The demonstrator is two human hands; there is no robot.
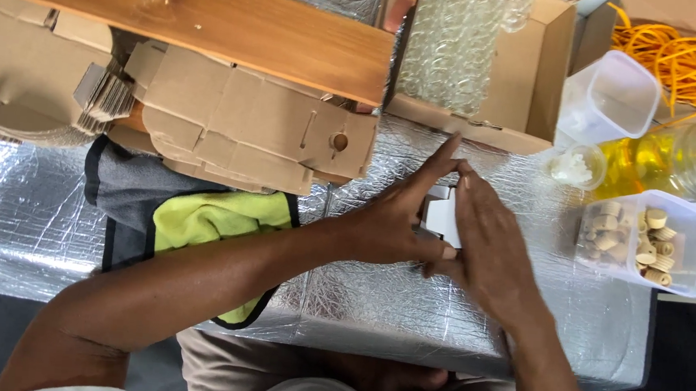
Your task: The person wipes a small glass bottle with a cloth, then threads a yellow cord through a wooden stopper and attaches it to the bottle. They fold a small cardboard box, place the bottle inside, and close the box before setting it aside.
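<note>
Both my left hand [399,224] and right hand [487,246] pinch a small white box [444,217]; light, thin, easily crushed, best held by its edges.

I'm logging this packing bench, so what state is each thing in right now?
small white box: held between both hands
left hand: closed on the box
right hand: pressed on the box
glass jar: lying on its side, part full of yellow liquid
cork tub: open, part full
empty plastic tub: open, tilted
</note>
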